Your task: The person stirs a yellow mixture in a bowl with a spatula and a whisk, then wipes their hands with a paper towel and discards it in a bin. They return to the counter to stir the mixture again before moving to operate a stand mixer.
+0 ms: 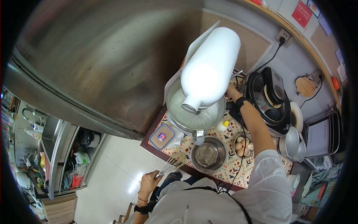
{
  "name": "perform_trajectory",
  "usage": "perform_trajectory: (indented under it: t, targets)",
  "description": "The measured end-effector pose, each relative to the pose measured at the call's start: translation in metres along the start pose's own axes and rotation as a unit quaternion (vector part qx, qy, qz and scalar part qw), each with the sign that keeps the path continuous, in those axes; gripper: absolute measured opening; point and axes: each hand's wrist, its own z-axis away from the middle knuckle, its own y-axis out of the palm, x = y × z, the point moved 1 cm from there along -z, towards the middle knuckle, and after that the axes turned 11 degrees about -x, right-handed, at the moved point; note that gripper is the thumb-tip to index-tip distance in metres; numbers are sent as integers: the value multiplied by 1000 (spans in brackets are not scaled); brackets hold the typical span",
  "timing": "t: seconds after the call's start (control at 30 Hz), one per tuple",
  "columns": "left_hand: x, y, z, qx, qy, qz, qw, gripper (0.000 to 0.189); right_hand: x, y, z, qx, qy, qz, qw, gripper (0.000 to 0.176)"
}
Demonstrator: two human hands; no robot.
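Note:
My left hand (150, 182) is closed around the handle of a wire whisk (173, 164), held out over the floor near the table edge. Yellowish residue clings to the wires. A white stand mixer (212, 63) stands on the table, its metal bowl (199, 125) holding a pale white mixture under the whisk attachment. My right hand (232, 92) reaches to the mixer's right side; its fingers are largely hidden behind the mixer head. Below the mixer bowl sits a steel bowl (209, 154), with a bowl of eggs (244, 145) to its right.
A lidded plastic container (162, 136) and a small bottle with a yellow cap (222, 126) stand near the mixer bowl. To the right are a black appliance (269, 100), metal pans (290, 143) and power cords. A large metal surface (104, 67) rises on the left.

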Motion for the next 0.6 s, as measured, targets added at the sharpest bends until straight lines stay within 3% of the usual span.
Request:
perform_trajectory:
  t: [0.27, 0.4, 0.6]
  targets:
    - [-5, -2, -5, 14, 6, -10, 1000, 17, -5, 1, -9, -6, 1, 20, 1000, 50]
    - [-7, -2, -7, 15, 1, -6, 1000, 17, -5, -2, 4, -16, -73, 44, 996, 52]
    - [-6, -3, -6, 16, 5, -13, 1000, 17, -1, 0, -7, 11, 11, 51, 999, 48]
